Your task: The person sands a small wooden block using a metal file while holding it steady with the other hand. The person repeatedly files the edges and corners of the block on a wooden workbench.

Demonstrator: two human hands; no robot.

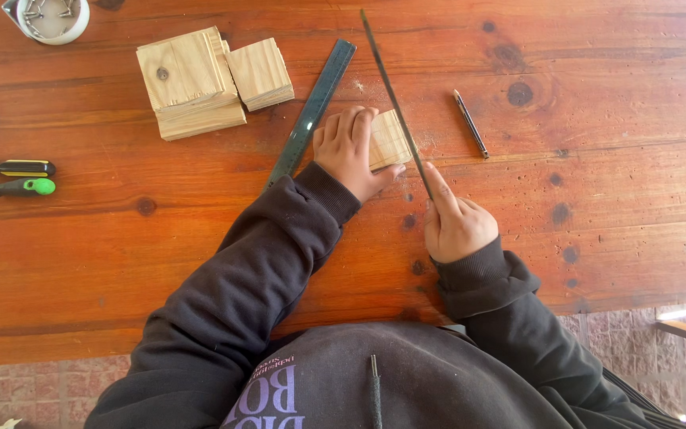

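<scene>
My left hand (348,151) presses down on a small pale wooden block (391,140) on the reddish wooden table (121,254). My right hand (456,225) grips the near end of a long thin dark metal file (391,91), index finger laid along it. The blade runs up and away along the block's right edge. Fine sawdust lies around the block.
A dark metal ruler (314,107) lies slanted left of the block, a pencil (470,123) to its right. Stacked wooden blocks (200,79) sit at the back left, a white tub of screws (51,16) in the corner. Two screwdrivers (13,178) rest at the left edge.
</scene>
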